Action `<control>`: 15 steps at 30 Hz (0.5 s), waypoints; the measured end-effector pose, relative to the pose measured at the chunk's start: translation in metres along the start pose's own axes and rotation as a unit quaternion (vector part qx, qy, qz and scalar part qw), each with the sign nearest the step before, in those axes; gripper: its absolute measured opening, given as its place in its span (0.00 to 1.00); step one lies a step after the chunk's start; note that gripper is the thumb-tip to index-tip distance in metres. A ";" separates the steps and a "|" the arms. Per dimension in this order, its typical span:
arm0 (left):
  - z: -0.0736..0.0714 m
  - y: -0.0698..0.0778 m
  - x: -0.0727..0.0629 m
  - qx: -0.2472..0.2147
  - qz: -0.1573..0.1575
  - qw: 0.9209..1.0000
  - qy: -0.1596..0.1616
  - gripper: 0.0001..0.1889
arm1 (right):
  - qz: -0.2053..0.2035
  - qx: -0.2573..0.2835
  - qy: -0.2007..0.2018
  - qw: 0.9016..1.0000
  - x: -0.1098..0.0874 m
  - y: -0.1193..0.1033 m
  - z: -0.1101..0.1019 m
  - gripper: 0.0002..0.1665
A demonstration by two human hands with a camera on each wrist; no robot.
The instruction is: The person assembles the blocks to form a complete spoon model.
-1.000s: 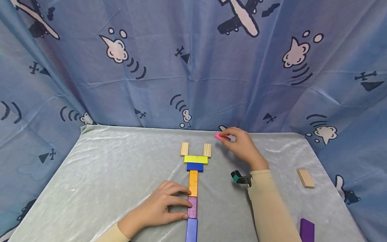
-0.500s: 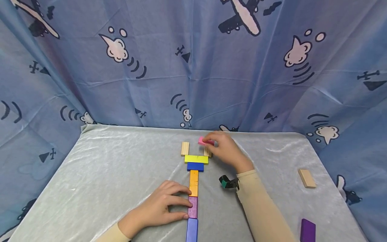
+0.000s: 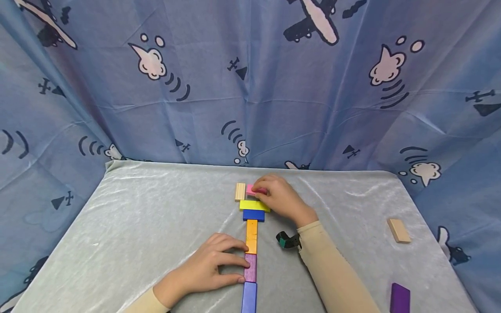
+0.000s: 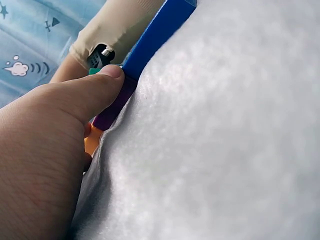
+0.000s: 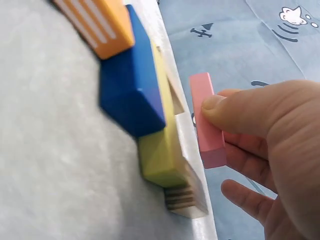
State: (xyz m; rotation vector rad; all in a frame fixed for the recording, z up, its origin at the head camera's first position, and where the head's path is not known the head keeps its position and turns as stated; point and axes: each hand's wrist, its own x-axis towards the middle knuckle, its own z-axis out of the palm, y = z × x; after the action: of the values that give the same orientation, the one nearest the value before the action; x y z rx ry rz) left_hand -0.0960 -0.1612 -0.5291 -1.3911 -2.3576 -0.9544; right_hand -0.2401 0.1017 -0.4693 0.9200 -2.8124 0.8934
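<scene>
In the head view my right hand (image 3: 279, 198) pinches a pink wooden block (image 5: 205, 120) between thumb and fingers, above the far end of a row of blocks. That end has a plain wood block (image 3: 240, 192) at left and a second wood block (image 5: 189, 200), which the hand hides from the head camera. Toward me follow a yellow block (image 3: 254, 205), a dark blue block (image 3: 253, 215), an orange block (image 3: 252, 237), a purple block (image 3: 251, 274) and a periwinkle block (image 3: 248, 300). My left hand (image 3: 205, 269) rests at the row's left side, fingertips touching the orange and purple blocks.
A plain wood block (image 3: 399, 231) and a dark purple block (image 3: 400, 298) lie apart on the right of the grey cloth-covered table (image 3: 137, 226). A blue curtain (image 3: 203, 87) with airplane prints hangs behind the table's back edge. A black strap (image 3: 287, 240) sticks out from the right wrist.
My right hand has carried the pink block leftward from right of the row to over the gap between the two wood blocks. The left hand has stayed in place.
</scene>
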 end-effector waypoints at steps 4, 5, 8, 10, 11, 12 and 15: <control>0.001 -0.001 0.000 -0.001 -0.001 1.000 0.000 0.13 | 0.005 -0.004 -0.010 1.000 0.000 0.002 0.003 0.10; 0.001 -0.001 0.000 -0.001 0.000 1.000 0.000 0.13 | 0.007 -0.006 -0.011 1.000 0.000 0.002 0.003 0.10; 0.001 -0.001 0.000 0.001 0.003 1.000 0.000 0.13 | 0.009 -0.009 -0.014 1.000 -0.001 0.003 0.005 0.10; 0.001 -0.001 0.000 0.001 0.003 1.000 0.001 0.13 | 0.003 -0.012 -0.014 1.000 0.000 0.003 0.006 0.10; 0.001 -0.001 0.000 0.001 0.003 1.000 0.001 0.13 | -0.001 -0.013 -0.013 1.000 0.000 0.003 0.006 0.10; 0.001 -0.001 0.000 0.001 0.003 1.000 0.001 0.13 | -0.006 -0.015 -0.012 1.000 0.000 0.004 0.007 0.09; 0.001 -0.001 0.000 -0.001 -0.001 1.000 0.000 0.13 | -0.018 -0.020 -0.011 1.000 0.002 0.004 0.009 0.09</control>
State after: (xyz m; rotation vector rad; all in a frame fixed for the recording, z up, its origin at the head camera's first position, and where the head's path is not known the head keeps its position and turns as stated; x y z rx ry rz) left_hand -0.0967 -0.1609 -0.5300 -1.3904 -2.3584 -0.9569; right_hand -0.2426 0.0989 -0.4785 0.9777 -2.8104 0.8239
